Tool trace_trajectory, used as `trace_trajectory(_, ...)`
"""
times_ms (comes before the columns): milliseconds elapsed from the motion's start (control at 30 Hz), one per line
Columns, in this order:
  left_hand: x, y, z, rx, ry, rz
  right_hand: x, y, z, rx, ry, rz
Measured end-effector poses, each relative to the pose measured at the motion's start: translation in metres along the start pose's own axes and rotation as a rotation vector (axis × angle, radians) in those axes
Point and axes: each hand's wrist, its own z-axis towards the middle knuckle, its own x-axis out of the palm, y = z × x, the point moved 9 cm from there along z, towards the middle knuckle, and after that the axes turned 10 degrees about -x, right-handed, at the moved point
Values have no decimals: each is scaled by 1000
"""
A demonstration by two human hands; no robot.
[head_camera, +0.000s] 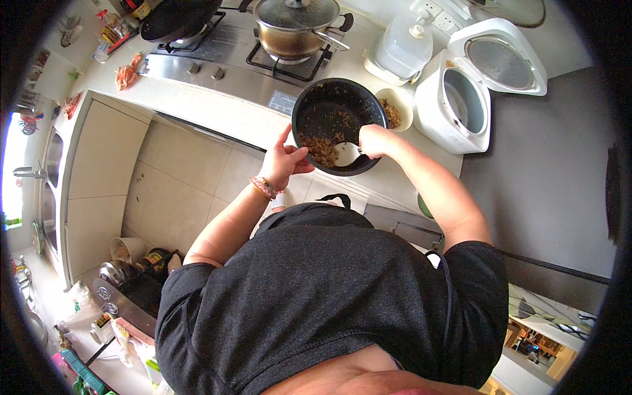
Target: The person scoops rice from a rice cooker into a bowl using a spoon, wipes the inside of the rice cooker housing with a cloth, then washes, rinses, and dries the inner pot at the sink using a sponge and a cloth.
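Observation:
A dark rice cooker inner pot (340, 106) is tilted over the counter edge, its mouth towards me. My left hand (286, 158) grips its near left rim, thumb on top and fingers beneath. In my right hand (377, 140) is a white rice paddle (347, 154), its blade down inside the pot. Brownish cooked rice (320, 150) is heaped at the pot's lower left, touching the blade, and grains stick to the walls. Just behind the pot stands a pale bowl (406, 111) holding a portion of similar food, partly hidden by the pot.
The white rice cooker (452, 106) stands right with its lid (501, 57) raised. A lidded steel pot (294, 37) and a black wok (177, 22) sit on the gas stove (227, 52). Behind is a clear plastic appliance (402, 47). A dark grey surface (543, 182) borders the counter's right.

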Motion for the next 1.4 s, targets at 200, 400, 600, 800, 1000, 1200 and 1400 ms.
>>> trace_trajectory(200, 6, 1, -3, 20, 31, 27, 40, 3, 10, 198, 20, 937)
trace_trajectory(400, 14, 0, -10, 51, 9, 47, 5, 0, 30, 180, -86, 999)
trace_trajectory(600, 27, -8, -16, 125, 31, 111, -49, -3, 18, 182, -148, 944)
trace_trajectory(800, 43, -23, -26, 231, 48, 218, -58, -10, 2, 56, -445, 1058)
trace_trajectory(1000, 43, -30, -26, 247, 28, 271, -39, 1, -30, -45, -737, 1092)
trace_trajectory(1200, 34, -33, -18, 154, -27, 199, -6, -4, -43, -89, -807, 1309)
trace_trajectory(1400, 13, -32, -14, 67, -139, 130, 7, -39, -76, -4, -893, 1377)
